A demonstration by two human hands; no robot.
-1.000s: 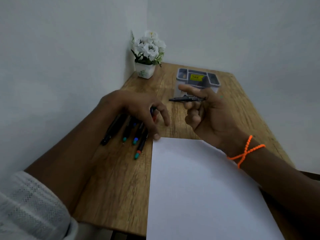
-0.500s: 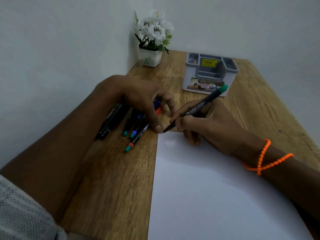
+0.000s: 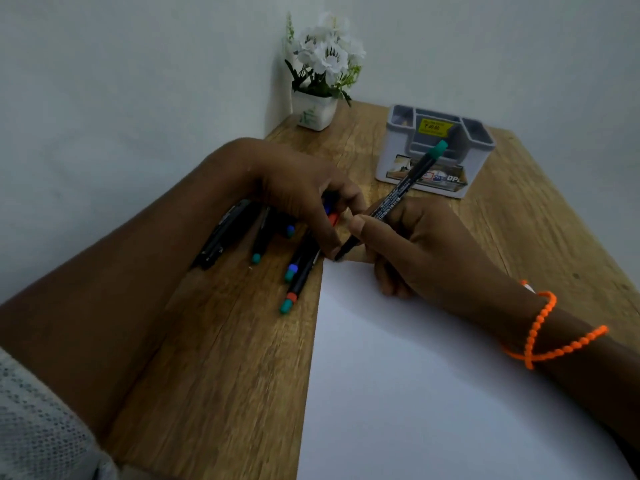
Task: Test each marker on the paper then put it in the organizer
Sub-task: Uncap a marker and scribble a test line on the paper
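right hand (image 3: 426,251) grasps black green-capped marker (image 3: 398,195), tip at white paper sheet (image 3: 433,393) top corner; left hand (image 3: 301,192) fingers curled over loose markers (image 3: 270,244), grip unclear

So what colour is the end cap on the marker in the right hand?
Green-teal, on the marker held by the right hand; head view.

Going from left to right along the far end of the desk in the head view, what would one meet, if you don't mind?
Flower pot → organizer.
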